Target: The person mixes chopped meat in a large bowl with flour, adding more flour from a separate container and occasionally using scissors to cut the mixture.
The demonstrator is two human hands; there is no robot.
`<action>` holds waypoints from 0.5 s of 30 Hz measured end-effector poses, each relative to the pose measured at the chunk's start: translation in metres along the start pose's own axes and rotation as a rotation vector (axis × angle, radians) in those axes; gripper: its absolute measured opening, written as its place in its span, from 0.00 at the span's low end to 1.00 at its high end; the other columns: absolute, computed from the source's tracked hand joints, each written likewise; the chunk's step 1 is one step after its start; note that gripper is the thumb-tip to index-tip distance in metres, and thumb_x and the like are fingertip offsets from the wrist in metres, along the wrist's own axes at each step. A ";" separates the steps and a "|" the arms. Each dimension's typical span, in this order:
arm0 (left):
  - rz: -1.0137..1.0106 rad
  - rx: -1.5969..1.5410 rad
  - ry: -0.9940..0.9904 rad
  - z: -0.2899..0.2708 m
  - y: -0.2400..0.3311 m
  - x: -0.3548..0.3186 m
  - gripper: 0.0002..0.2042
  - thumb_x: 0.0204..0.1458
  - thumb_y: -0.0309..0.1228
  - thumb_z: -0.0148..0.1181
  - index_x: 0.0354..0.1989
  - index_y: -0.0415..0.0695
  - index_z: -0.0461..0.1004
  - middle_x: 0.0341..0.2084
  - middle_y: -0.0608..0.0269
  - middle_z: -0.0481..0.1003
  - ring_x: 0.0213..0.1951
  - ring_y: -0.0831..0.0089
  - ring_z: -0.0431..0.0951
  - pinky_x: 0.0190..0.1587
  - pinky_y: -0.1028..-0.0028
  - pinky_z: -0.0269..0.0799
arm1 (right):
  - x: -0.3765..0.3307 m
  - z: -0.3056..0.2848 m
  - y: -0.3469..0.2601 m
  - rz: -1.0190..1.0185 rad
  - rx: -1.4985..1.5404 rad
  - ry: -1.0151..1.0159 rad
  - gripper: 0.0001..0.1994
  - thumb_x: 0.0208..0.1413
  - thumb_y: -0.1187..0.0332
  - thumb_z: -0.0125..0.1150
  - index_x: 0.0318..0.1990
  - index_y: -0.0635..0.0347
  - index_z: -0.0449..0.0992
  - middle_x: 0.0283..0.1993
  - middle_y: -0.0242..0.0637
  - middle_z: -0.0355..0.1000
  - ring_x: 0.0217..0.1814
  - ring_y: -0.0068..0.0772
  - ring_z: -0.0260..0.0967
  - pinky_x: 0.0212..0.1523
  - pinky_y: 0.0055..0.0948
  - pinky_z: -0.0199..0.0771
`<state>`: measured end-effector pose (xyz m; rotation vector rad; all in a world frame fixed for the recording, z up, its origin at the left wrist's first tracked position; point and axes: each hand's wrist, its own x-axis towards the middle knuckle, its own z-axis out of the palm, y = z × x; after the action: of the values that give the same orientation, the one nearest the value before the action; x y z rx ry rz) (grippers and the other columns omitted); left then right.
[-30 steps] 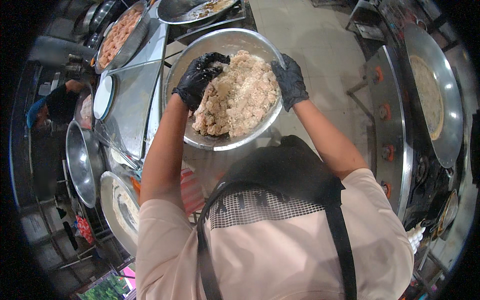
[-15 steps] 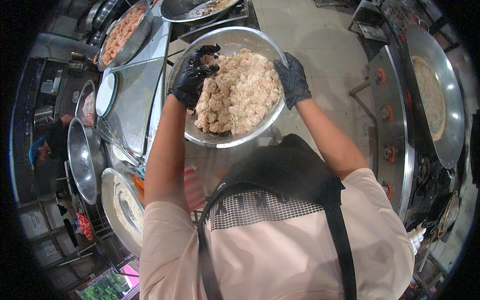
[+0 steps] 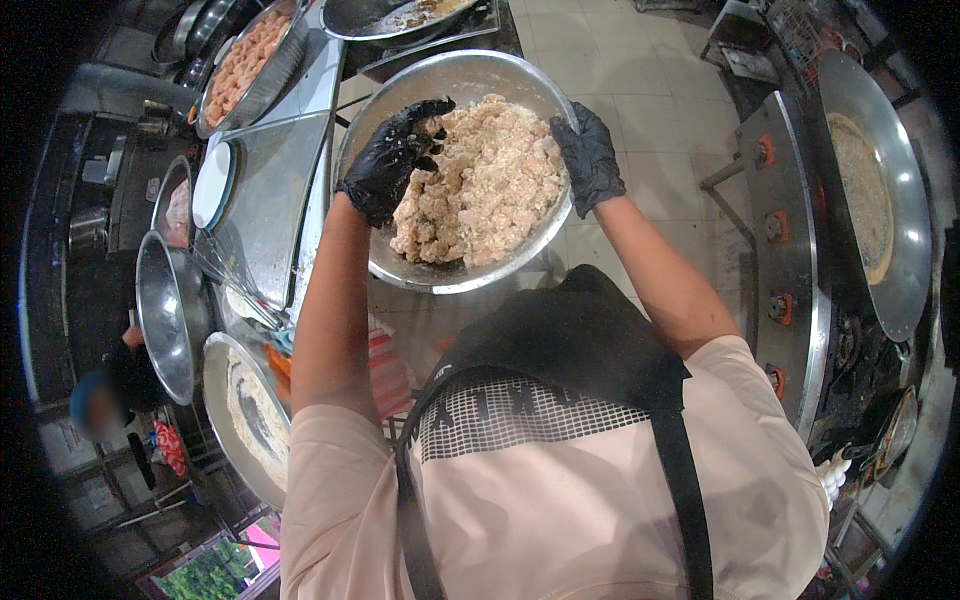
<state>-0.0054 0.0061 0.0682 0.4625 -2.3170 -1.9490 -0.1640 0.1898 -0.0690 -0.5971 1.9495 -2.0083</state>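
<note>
- Currently, the crumbly, pale-coated mixture is contained in the steel mixing bowl, heaped mostly toward the bowl's centre and right.
- The gloved left hand is noted inside the bowl's left side, against the mixture's edge; its fingers, more spread half a second ago, are now bent inward. Whether a portion is clenched in it cannot be told.
- The bowl's right rim is grasped by the gloved right hand, thumb laid over the edge; no change of grip is recorded there.
- The mixture's left part, which appeared smoother one second ago, is now seen broken into lumps. It is judged that handling is confined to that side while the bowl is steadied from the right.
- Left of the bowl, a metal surface is recorded, with a whisk at its near end; beyond it to the upper left, a tub of pinkish pieces is seen.
- Well right of the bowl, a large wok is observed.
- Far to the bowl's lower left, a co-worker is now seen, positioned lower in view than one second ago.
</note>
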 end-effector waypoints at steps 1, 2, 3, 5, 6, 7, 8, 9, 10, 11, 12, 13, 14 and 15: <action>-0.006 -0.007 0.014 0.002 0.001 -0.001 0.19 0.51 0.35 0.55 0.51 0.43 0.67 0.41 0.60 0.72 0.36 0.73 0.73 0.39 0.76 0.69 | 0.000 -0.001 0.001 0.005 0.000 -0.003 0.13 0.51 0.66 0.55 0.40 0.65 0.72 0.32 0.40 0.72 0.30 0.31 0.68 0.34 0.31 0.69; -0.013 -0.013 0.031 0.003 0.001 -0.004 0.19 0.51 0.36 0.55 0.51 0.42 0.67 0.41 0.61 0.73 0.36 0.73 0.73 0.39 0.75 0.69 | 0.000 -0.001 -0.001 0.002 -0.003 -0.004 0.13 0.51 0.66 0.55 0.40 0.65 0.72 0.32 0.40 0.72 0.30 0.31 0.68 0.35 0.31 0.69; -0.019 -0.020 0.048 0.003 0.001 -0.005 0.19 0.52 0.36 0.54 0.50 0.42 0.67 0.41 0.61 0.73 0.36 0.72 0.73 0.40 0.75 0.69 | -0.001 -0.001 -0.002 0.000 -0.005 -0.004 0.13 0.51 0.66 0.55 0.40 0.65 0.72 0.32 0.40 0.72 0.30 0.31 0.68 0.35 0.31 0.69; -0.021 0.034 0.066 0.000 -0.005 -0.002 0.16 0.51 0.36 0.54 0.46 0.41 0.69 0.38 0.61 0.73 0.35 0.73 0.73 0.39 0.75 0.69 | -0.002 -0.001 -0.005 -0.016 -0.023 0.004 0.12 0.52 0.66 0.55 0.40 0.65 0.72 0.31 0.41 0.72 0.31 0.31 0.68 0.35 0.32 0.69; -0.021 0.060 0.076 -0.002 -0.007 -0.001 0.15 0.51 0.36 0.54 0.45 0.41 0.70 0.37 0.61 0.74 0.35 0.73 0.73 0.38 0.75 0.69 | -0.002 -0.001 -0.006 -0.028 -0.038 0.013 0.12 0.52 0.66 0.55 0.40 0.65 0.72 0.31 0.41 0.72 0.31 0.31 0.68 0.35 0.32 0.69; -0.048 0.153 0.092 -0.004 -0.007 0.000 0.14 0.51 0.36 0.54 0.42 0.41 0.71 0.36 0.61 0.74 0.34 0.73 0.73 0.38 0.75 0.69 | -0.002 -0.001 -0.007 -0.041 -0.053 0.020 0.12 0.52 0.66 0.54 0.40 0.65 0.72 0.31 0.41 0.72 0.31 0.32 0.68 0.36 0.32 0.69; -0.077 0.242 0.112 -0.004 -0.002 0.000 0.13 0.51 0.36 0.54 0.40 0.40 0.72 0.35 0.61 0.74 0.34 0.73 0.73 0.38 0.75 0.68 | -0.002 0.001 -0.009 -0.027 -0.046 0.024 0.12 0.52 0.67 0.54 0.40 0.65 0.72 0.31 0.41 0.72 0.32 0.32 0.68 0.36 0.32 0.69; -0.107 0.332 0.134 -0.004 0.000 -0.001 0.12 0.51 0.35 0.54 0.37 0.40 0.73 0.34 0.61 0.74 0.33 0.73 0.73 0.38 0.74 0.68 | -0.003 0.002 -0.011 -0.013 -0.040 0.025 0.12 0.52 0.67 0.54 0.40 0.65 0.72 0.31 0.40 0.72 0.32 0.32 0.68 0.36 0.32 0.69; -0.078 0.358 0.161 -0.003 -0.001 -0.002 0.12 0.51 0.35 0.54 0.37 0.40 0.73 0.34 0.61 0.74 0.33 0.73 0.72 0.38 0.74 0.68 | -0.005 0.002 -0.013 0.001 -0.033 0.023 0.12 0.52 0.67 0.54 0.40 0.66 0.72 0.31 0.40 0.72 0.32 0.32 0.68 0.36 0.32 0.69; -0.051 0.385 0.203 -0.002 -0.003 -0.005 0.11 0.51 0.35 0.54 0.36 0.39 0.74 0.34 0.61 0.74 0.33 0.73 0.72 0.38 0.74 0.68 | -0.007 0.003 -0.020 0.025 -0.076 0.003 0.12 0.53 0.67 0.54 0.42 0.66 0.72 0.33 0.39 0.72 0.34 0.30 0.67 0.38 0.31 0.69; -0.023 0.415 0.256 -0.002 -0.003 -0.009 0.11 0.50 0.35 0.54 0.35 0.39 0.74 0.33 0.61 0.74 0.33 0.73 0.72 0.37 0.74 0.67 | -0.009 0.002 -0.030 0.043 -0.116 -0.027 0.13 0.53 0.67 0.55 0.43 0.66 0.72 0.36 0.38 0.72 0.36 0.28 0.67 0.41 0.29 0.68; 0.067 0.311 0.275 0.002 -0.014 -0.012 0.12 0.48 0.32 0.54 0.38 0.39 0.74 0.34 0.62 0.74 0.34 0.73 0.72 0.39 0.74 0.68 | -0.011 0.001 -0.035 0.059 -0.156 -0.059 0.14 0.53 0.67 0.55 0.45 0.66 0.72 0.38 0.37 0.72 0.38 0.26 0.66 0.43 0.28 0.68; 0.059 0.075 0.310 0.006 -0.023 -0.011 0.14 0.44 0.29 0.55 0.41 0.40 0.73 0.35 0.62 0.74 0.35 0.72 0.72 0.40 0.74 0.68 | -0.009 0.000 -0.034 0.050 -0.168 -0.061 0.14 0.54 0.68 0.55 0.45 0.66 0.71 0.38 0.37 0.72 0.38 0.27 0.66 0.43 0.28 0.68; 0.053 -0.003 0.287 0.004 -0.030 -0.011 0.14 0.43 0.25 0.53 0.42 0.40 0.72 0.38 0.62 0.73 0.36 0.71 0.72 0.41 0.73 0.69 | -0.007 -0.002 -0.030 0.041 -0.178 -0.065 0.14 0.54 0.68 0.54 0.45 0.67 0.71 0.38 0.37 0.72 0.39 0.27 0.66 0.42 0.28 0.68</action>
<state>0.0092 0.0090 0.0401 0.6272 -2.1244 -1.7317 -0.1561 0.1960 -0.0400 -0.6491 2.0977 -1.7804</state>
